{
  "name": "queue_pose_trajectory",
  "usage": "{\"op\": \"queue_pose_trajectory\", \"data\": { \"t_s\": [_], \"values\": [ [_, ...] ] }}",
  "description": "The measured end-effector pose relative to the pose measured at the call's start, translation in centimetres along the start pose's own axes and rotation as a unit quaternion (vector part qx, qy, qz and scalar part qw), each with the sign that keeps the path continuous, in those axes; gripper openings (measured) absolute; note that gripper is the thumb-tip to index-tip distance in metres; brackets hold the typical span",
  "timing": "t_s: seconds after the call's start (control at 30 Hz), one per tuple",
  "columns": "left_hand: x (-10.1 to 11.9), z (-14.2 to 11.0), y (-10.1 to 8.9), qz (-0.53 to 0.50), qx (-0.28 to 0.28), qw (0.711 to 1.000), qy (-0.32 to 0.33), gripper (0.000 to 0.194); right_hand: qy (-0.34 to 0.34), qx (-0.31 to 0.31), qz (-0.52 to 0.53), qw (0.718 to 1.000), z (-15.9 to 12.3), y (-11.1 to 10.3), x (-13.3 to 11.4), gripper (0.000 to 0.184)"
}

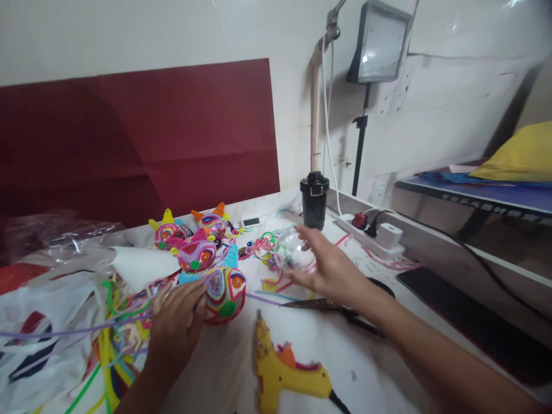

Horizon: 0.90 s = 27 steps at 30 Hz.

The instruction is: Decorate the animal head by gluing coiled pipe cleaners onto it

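My left hand [179, 319] curls its fingers against the side of a colourful pipe-cleaner fish [226, 293] with an orange eye and a green mouth, standing on the table. My right hand [334, 264] has thumb and fingers around a clear plastic ball [293, 250], above the loose pipe-cleaner bits. Behind the near fish sit a pink fish [196, 253] and two more colourful ones. A yellow glue gun [282, 374] lies in front, between my hands. Scissors [321, 305] lie partly hidden beneath my right forearm.
Bundles of pipe cleaners [110, 356] and plastic bags [52, 339] cover the left side. At the back stands a black lidded cup [314, 201], beside a small digital display [251, 221]. A power strip [375, 236] and a dark flat slab [478, 325] lie to the right.
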<state>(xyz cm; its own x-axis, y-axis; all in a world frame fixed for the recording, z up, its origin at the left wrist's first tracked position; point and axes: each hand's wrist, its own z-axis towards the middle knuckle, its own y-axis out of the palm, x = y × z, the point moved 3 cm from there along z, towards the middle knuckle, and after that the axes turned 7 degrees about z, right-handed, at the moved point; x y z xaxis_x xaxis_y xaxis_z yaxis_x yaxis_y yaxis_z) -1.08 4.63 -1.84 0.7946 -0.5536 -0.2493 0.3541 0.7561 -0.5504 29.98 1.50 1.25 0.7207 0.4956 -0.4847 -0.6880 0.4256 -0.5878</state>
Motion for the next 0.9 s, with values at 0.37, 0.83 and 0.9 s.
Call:
{"op": "queue_pose_trajectory", "data": {
  "t_s": [0.37, 0.83, 0.9],
  "values": [
    [0.1, -0.7, -0.4, -0.011, -0.002, 1.000, 0.000, 0.025, 0.064, -0.099, -0.090, 0.989, 9.8, 3.5, 4.4, 0.082],
    [1.1, -0.7, -1.2, -0.013, -0.009, 1.000, -0.021, 0.025, 0.074, -0.289, -0.243, 0.923, 14.5, 12.9, 7.1, 0.039],
    [1.2, -0.7, -1.2, -0.018, -0.006, 1.000, -0.023, 0.025, 0.071, -0.302, -0.245, 0.919, 14.6, 13.2, 7.3, 0.039]
  ]
}}
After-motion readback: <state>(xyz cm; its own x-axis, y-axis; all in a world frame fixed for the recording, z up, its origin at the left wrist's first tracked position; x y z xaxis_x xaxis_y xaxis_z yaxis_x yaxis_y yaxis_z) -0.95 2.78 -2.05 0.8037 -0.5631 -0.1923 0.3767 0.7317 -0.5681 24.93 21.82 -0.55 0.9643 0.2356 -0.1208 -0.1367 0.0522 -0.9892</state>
